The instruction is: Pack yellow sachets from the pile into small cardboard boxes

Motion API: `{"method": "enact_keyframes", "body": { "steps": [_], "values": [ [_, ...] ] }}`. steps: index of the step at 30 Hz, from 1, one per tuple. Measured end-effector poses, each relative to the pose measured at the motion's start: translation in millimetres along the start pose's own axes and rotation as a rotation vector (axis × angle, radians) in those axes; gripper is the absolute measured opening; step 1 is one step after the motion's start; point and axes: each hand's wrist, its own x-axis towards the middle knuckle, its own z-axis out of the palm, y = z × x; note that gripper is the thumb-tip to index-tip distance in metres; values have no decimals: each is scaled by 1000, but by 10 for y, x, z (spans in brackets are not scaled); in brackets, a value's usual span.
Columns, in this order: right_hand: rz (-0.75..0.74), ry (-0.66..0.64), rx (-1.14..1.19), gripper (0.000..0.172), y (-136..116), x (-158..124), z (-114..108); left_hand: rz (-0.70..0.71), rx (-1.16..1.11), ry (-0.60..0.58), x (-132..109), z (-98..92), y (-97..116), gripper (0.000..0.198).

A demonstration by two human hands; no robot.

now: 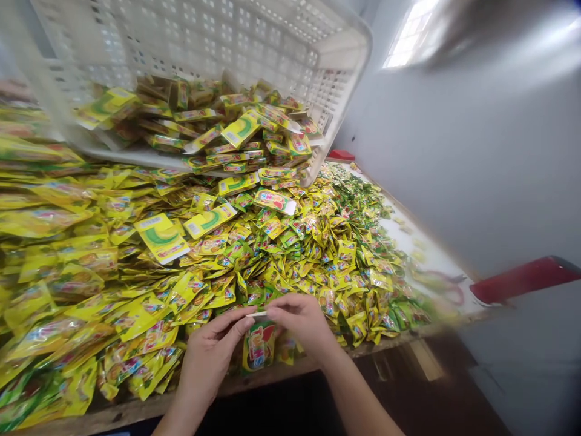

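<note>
Near the table's front edge, my left hand (213,350) and my right hand (303,324) meet over the pile. Between their fingertips is a small white strip (258,315), seen edge-on, pinched from both sides. Just below it a green and yellow packet (258,348) with a colourful logo is visible; whether it is joined to the strip I cannot tell. Yellow and green packets (336,260) lie heaped around both hands. A few small yellow boxes (162,237) rest on the heap beyond my left hand.
A tilted white plastic basket (342,91) holds many small yellow boxes (242,128) at the back. Pink-handled scissors (447,284) lie at the right on the white tabletop (403,233). A red object (521,280) juts in at the far right, beside the wall.
</note>
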Motion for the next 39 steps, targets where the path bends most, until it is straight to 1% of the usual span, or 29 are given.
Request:
{"method": "enact_keyframes", "body": {
  "steps": [3,7,9,11,13,15,17,20,22,24,27,30,32,35,37,39],
  "values": [
    [32,3,40,22,-9,6,31,11,-9,-14,7,21,7,27],
    [-1,32,13,18,5,23,50,26,7,-85,12,21,71,23],
    [-33,20,-10,17,16,21,34,95,84,-108,6,2,83,17],
    [-86,-1,-40,17,33,7,8,207,177,-107,-3,-23,73,12],
    [-160,-11,-82,23,59,-18,-16,333,241,-89,-12,-46,51,7],
    [-227,-9,-128,28,89,-48,-32,423,266,-100,-21,-62,35,6],
    [-277,-5,-183,26,112,-76,-33,470,271,-131,-32,-71,39,8],
    [-346,12,-255,21,131,-107,-13,484,290,-131,-54,-84,80,12],
    [-393,35,-256,18,145,-128,8,499,315,-135,-71,-98,102,18],
    [-437,55,-240,17,171,-161,23,531,343,-167,-89,-102,92,23],
    [-498,112,-272,17,243,-237,12,569,396,-207,-117,-48,-11,28],
    [-549,168,-350,19,330,-315,-29,567,397,-217,-139,75,-169,32],
    [-552,164,-385,20,366,-346,-52,528,378,-222,-150,150,-251,29],
    [-531,147,-381,19,351,-360,-67,447,394,-182,-159,197,-293,36],
    [-513,126,-363,17,298,-359,-83,450,387,-183,-157,207,-279,38],
    [-480,97,-361,15,223,-347,-121,486,364,-222,-148,227,-252,32]
  ]
}}
